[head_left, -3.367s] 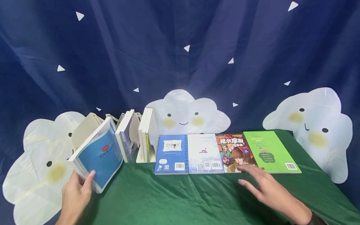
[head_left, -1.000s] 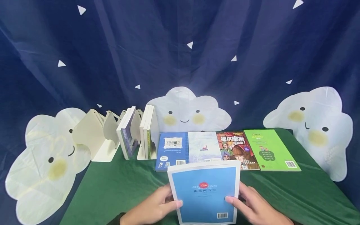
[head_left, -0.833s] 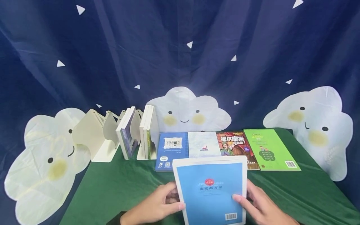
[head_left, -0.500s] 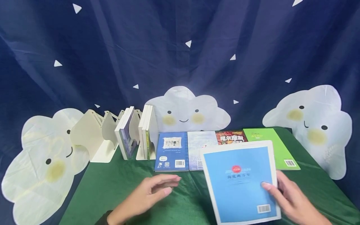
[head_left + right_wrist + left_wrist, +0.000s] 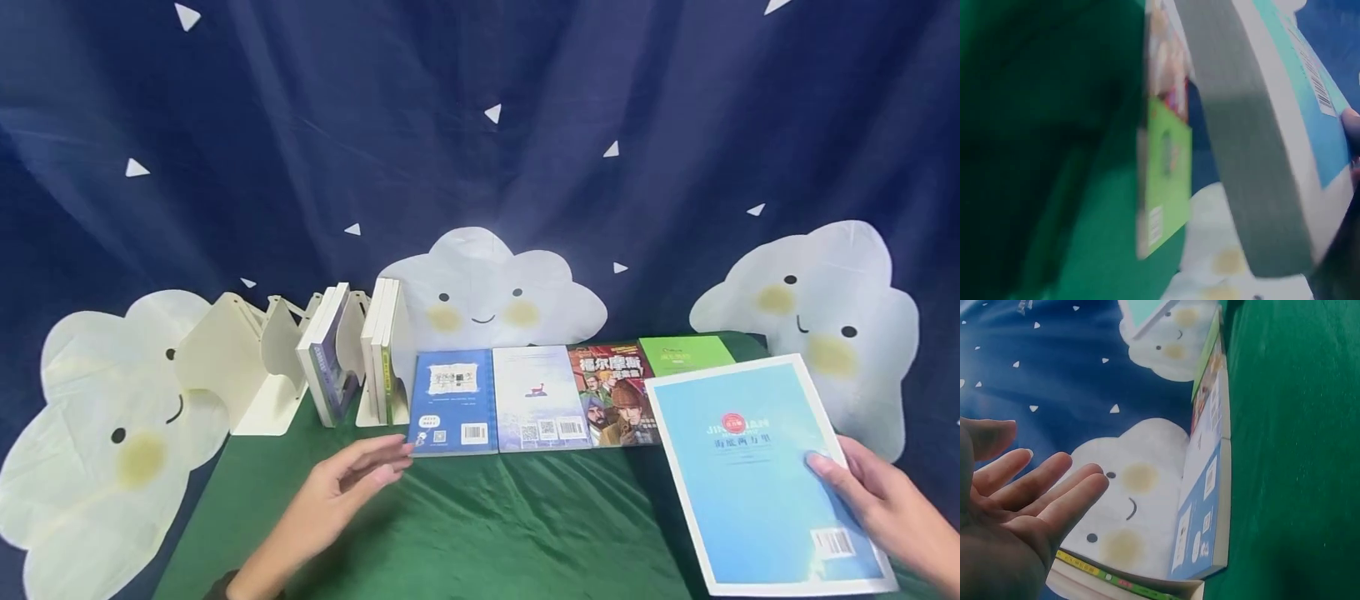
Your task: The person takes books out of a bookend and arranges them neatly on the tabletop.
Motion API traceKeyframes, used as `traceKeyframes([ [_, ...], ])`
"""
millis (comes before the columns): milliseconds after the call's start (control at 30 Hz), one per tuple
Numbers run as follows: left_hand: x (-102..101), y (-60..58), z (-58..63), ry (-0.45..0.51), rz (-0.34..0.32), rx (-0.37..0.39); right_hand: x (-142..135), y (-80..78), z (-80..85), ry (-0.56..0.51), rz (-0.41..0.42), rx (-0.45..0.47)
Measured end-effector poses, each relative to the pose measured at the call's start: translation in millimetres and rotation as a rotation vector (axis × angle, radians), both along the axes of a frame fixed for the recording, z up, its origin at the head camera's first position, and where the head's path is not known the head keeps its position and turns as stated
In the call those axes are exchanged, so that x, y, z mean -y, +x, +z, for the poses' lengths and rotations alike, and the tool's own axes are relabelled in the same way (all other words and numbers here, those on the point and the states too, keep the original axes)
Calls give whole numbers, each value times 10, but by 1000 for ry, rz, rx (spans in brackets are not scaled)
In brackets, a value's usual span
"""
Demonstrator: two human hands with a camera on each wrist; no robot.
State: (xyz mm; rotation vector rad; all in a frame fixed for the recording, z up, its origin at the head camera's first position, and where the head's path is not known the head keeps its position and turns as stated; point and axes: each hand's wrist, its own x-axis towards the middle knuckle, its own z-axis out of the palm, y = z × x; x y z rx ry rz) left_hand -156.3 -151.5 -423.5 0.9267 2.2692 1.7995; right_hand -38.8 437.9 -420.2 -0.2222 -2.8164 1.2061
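Note:
My right hand [image 5: 892, 500] grips a light-blue book with a white border [image 5: 765, 492] by its right edge, thumb on the cover. The book is raised at the right, covering much of a green book [image 5: 686, 354]. In the right wrist view its thick page edge [image 5: 1254, 150] fills the middle. My left hand [image 5: 337, 492] holds nothing; its fingers are extended over the cloth, fingertips near the lower left corner of a dark-blue book [image 5: 453, 404]. The left wrist view shows that palm [image 5: 1016, 531] with fingers spread apart.
Beside the dark-blue book lie a pale book [image 5: 536, 375] and a red comic-style book [image 5: 611, 383] in a row. At left stands a cream bookend rack [image 5: 273, 408] with several upright books [image 5: 382, 358]. Green cloth [image 5: 480, 525] covers the table; a dark-blue curtain [image 5: 420, 125] hangs behind.
The light-blue book came out of the rack's left side into both hands. The left hand then let go and moved left, while the right hand carried the book rightward over the green book.

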Motion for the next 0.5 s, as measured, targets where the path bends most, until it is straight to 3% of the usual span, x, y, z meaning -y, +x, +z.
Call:
traceKeyframes([
  [300,182,-1,23,12,19,-34,-356,-97,-292,-147,-4,290],
  [500,234,-27,54,8,32,-54,-460,-115,-444,-103,-6,390],
])
